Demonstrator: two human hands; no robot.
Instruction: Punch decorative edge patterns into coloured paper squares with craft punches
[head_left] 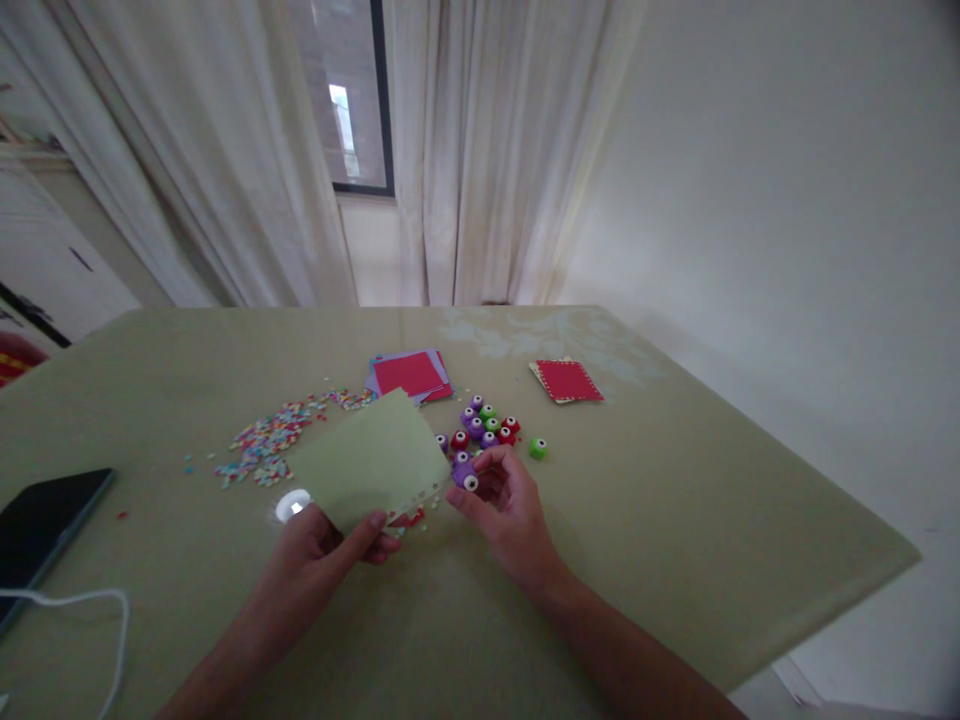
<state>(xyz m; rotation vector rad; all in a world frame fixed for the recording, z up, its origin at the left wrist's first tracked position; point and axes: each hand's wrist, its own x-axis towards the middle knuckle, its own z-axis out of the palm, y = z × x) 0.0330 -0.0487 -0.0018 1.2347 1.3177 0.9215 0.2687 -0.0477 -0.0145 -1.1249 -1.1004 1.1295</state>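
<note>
My left hand [330, 545] pinches the near edge of a light green paper sheet [371, 462], thumb on top; the sheet's right edge has punched holes. My right hand [502, 505] holds a small purple paper punch [465, 476] between thumb and fingers, right beside the sheet's punched edge. A cluster of several small punches [484, 425], purple, red and green, sits just beyond my right hand, and one green punch [538, 448] stands apart to the right. Red scraps [409, 518] lie under the sheet.
The green table [675, 520] carries a scatter of coloured confetti [274, 440], a stack of red and purple papers [411, 375], a red square card [568, 381], a dark phone [41, 525] with a white cable [97, 610] at left. Curtains and a wall stand behind.
</note>
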